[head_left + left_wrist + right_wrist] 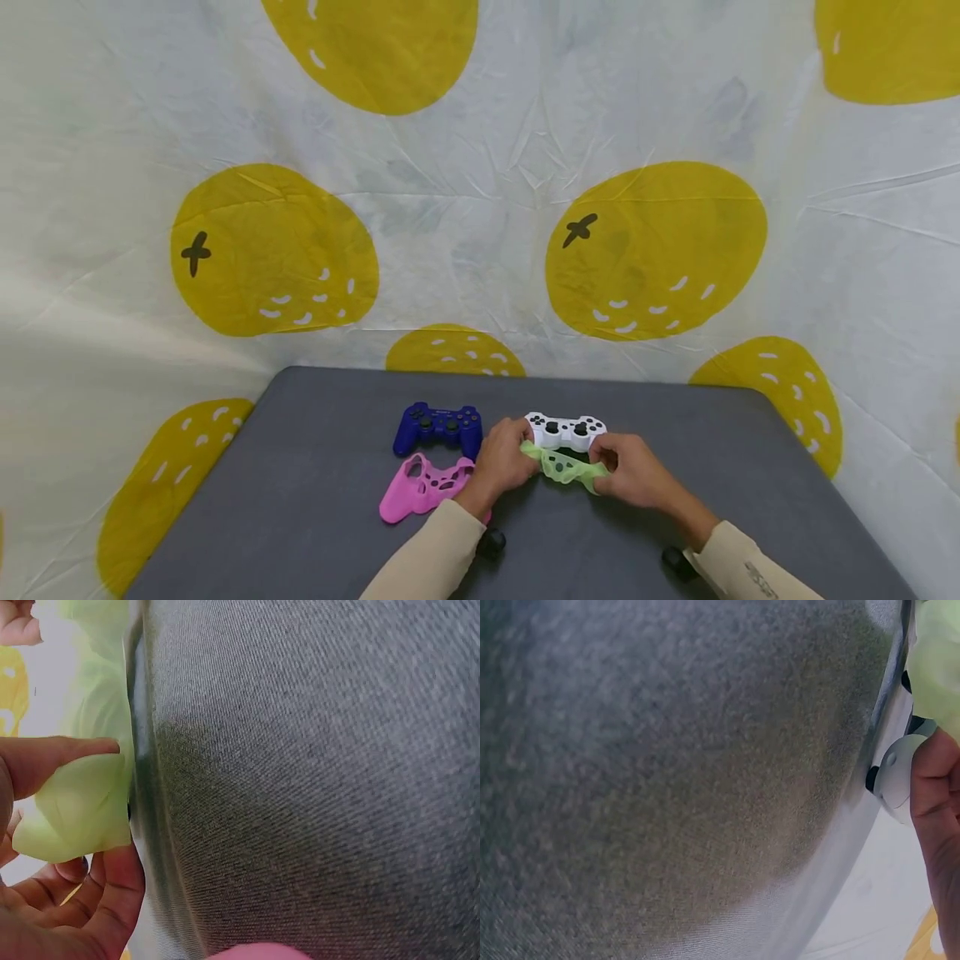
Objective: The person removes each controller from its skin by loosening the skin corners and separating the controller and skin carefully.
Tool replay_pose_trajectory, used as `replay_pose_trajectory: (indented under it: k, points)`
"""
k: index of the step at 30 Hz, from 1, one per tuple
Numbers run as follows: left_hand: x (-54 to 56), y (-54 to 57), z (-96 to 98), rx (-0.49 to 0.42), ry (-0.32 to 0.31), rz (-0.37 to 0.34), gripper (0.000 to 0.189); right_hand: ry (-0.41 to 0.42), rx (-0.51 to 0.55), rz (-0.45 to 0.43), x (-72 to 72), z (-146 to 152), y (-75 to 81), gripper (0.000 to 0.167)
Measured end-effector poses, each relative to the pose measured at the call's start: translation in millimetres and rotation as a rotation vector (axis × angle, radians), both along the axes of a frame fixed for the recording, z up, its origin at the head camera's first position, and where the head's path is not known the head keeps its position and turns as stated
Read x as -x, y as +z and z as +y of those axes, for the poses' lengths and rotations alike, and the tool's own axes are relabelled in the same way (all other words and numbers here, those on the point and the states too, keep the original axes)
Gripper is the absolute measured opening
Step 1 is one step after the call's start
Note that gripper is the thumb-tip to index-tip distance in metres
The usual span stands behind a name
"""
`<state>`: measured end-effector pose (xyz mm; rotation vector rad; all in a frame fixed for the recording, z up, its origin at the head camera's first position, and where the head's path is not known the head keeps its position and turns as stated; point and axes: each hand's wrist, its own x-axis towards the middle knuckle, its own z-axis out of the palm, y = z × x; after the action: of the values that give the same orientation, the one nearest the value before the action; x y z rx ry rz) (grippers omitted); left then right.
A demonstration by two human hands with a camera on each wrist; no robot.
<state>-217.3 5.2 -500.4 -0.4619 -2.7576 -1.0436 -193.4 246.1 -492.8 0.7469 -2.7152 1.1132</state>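
A pale green silicone controller skin (562,468) stretches between both hands over the middle of the table. My left hand (504,457) pinches its left end; the left wrist view has a folded green lobe (82,806) between thumb and fingers. At its right end, my right hand (633,471) grips the skin with thumb and curled fingers. Just beyond the skin is a white game controller (566,429) with two black thumbsticks, its lower part partly covered by hands and skin. In the right wrist view, a rounded white controller end (900,772) shows beside the right fingers.
Left of the hands lies a dark blue game controller (435,429). Nearer me is a pink silicone skin (420,490), partly behind the left forearm. The dark grey table (315,467) ends at a white curtain with yellow fruit shapes (652,250).
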Motion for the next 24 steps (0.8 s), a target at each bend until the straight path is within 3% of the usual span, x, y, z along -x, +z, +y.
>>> replay_pose_trajectory:
  k: [10,14,17,24]
  points:
    - [-6.3,0.4,-1.0,-0.009,-0.001,-0.015,0.026,0.038,0.003,-0.069,-2.3,-2,2.2,0.025]
    - [-6.2,5.8,-3.1,-0.044,-0.048,-0.028,0.024,0.059,0.023,-0.113,-3.2,-3,7.3,0.026]
    - [-4.0,14.1,-5.5,-0.122,-0.126,-0.100,0.026,0.103,0.075,-0.172,-4.2,-1,15.8,0.029]
    - [-1.2,24.1,-16.2,-0.392,-0.270,-0.398,0.036,0.254,0.190,-0.319,-4.8,4,35.7,0.026]
